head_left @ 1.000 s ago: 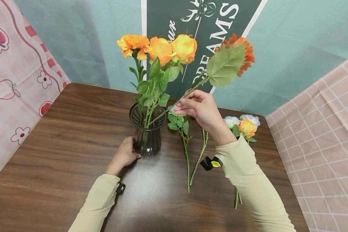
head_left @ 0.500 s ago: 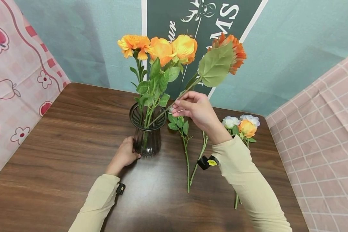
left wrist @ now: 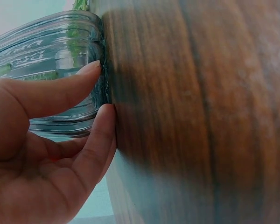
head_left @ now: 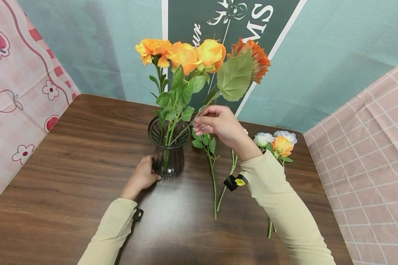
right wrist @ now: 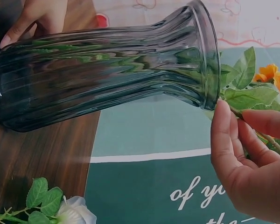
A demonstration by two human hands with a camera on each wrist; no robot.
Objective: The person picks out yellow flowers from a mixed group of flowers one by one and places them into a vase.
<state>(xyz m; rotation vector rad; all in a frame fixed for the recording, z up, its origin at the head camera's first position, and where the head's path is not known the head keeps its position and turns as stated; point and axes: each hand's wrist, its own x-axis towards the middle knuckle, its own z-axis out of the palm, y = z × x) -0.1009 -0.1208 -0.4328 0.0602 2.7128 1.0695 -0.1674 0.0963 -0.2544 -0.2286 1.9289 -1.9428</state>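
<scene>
A dark, see-through ribbed glass vase [head_left: 169, 163] stands upright on the table, holding a ruffled orange flower [head_left: 153, 49] and yellow-orange roses [head_left: 211, 55] on leafy stems. Low on its left side, my left hand [head_left: 142, 173] grips the base; the left wrist view shows the thumb [left wrist: 60, 95] against the glass [left wrist: 46, 42] and fingers curled beneath. My right hand [head_left: 221, 125] pinches the stem of a rust-orange flower [head_left: 259, 62] with a broad green leaf [head_left: 237, 78]. That stem slants down into the vase mouth. In the right wrist view, the fingertips are right at the vase rim [right wrist: 210, 56].
To the vase's right lie two loose green stems [head_left: 214, 184], one with small leaves; a white bloom [right wrist: 77, 212] shows in the right wrist view. Further right, white and orange flowers [head_left: 283, 146] lie partly behind my right sleeve. Fabric-covered walls border the wooden table [head_left: 69, 165].
My right hand has moved left and slightly down toward the vase, carrying the rust-orange flower, whose stem sits deeper in the mouth. My left hand stays on the base.
</scene>
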